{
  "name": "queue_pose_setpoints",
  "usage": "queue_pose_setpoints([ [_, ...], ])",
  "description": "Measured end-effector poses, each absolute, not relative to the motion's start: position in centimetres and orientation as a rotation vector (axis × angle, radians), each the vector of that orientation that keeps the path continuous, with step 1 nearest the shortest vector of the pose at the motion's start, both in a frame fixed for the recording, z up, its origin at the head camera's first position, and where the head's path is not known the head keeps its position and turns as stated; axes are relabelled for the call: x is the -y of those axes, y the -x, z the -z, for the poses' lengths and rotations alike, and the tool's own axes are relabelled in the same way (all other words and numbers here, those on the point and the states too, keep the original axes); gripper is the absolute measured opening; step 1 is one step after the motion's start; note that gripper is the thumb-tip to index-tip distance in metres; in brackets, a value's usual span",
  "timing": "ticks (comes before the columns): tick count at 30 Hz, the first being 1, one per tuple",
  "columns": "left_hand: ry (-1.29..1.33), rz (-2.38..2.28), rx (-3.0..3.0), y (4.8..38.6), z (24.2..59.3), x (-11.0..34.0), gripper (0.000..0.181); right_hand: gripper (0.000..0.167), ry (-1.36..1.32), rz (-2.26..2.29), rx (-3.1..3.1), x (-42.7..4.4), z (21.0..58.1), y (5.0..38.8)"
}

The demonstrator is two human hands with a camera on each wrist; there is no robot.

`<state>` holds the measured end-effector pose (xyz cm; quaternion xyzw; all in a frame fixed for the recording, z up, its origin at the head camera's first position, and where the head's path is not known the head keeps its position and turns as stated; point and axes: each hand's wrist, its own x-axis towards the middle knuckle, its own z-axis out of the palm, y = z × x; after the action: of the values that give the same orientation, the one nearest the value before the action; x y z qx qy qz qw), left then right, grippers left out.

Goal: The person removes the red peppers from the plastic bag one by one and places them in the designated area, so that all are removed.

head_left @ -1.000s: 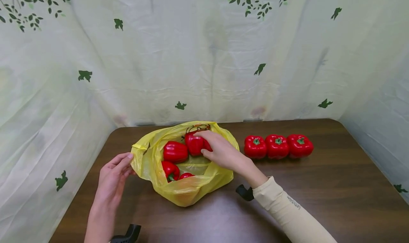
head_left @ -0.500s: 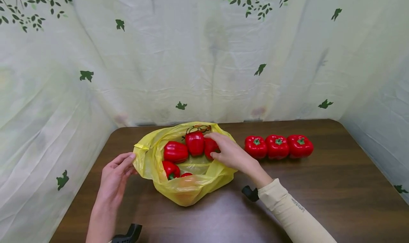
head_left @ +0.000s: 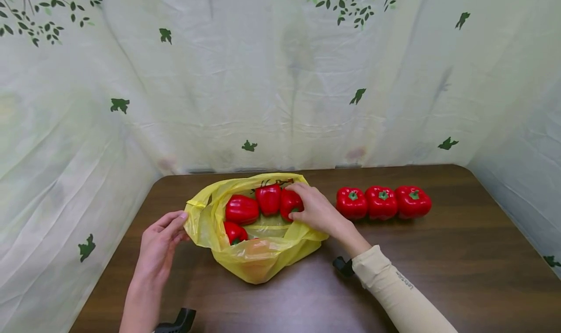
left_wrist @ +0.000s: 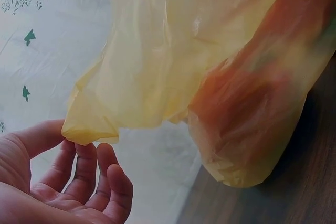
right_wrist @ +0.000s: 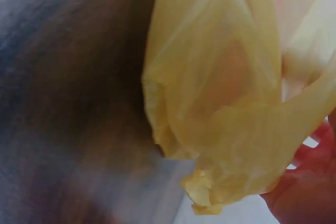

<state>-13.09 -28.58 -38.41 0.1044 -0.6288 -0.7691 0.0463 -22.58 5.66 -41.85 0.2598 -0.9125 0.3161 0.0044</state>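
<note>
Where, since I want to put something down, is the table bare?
The table is most open between the right sleeve, the row of three peppers and its own right edge. Another bare patch lies in front of the yellow bag, left of that sleeve. The bag's mouth is crowded: peppers inside, the right hand gripping one, the left hand pinching the rim.

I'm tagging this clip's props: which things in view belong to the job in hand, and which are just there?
Job, apparently:
yellow bag, rim pinched by the left hand
red pepper in the right hand
other peppers inside the bag
three peppers in a row outside it (probably)

Just there:
table
leaf-printed backdrop
black wrist pieces
</note>
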Motion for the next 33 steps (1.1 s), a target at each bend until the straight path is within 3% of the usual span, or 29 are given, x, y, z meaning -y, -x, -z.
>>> queue_pose_setpoints([
  [14,-0.326,2.350,1.937,13.0,38.6,28.5,0.012,0.076,-0.661,-1.049,2.893,-5.1,43.5,23.2],
  [21,-0.346,2.343,1.953,13.1,38.8,28.5,0.013,0.077,-0.670,-1.038,2.902,-4.9,43.9,23.1],
  [29,-0.353,2.335,1.957,13.1,38.7,28.5,0.014,0.091,-0.766,-0.983,2.932,-5.1,44.2,22.9],
  [33,-0.355,2.334,1.964,13.1,38.7,28.5,0.015,0.088,-0.785,-0.959,2.897,-5.1,44.4,23.0],
])
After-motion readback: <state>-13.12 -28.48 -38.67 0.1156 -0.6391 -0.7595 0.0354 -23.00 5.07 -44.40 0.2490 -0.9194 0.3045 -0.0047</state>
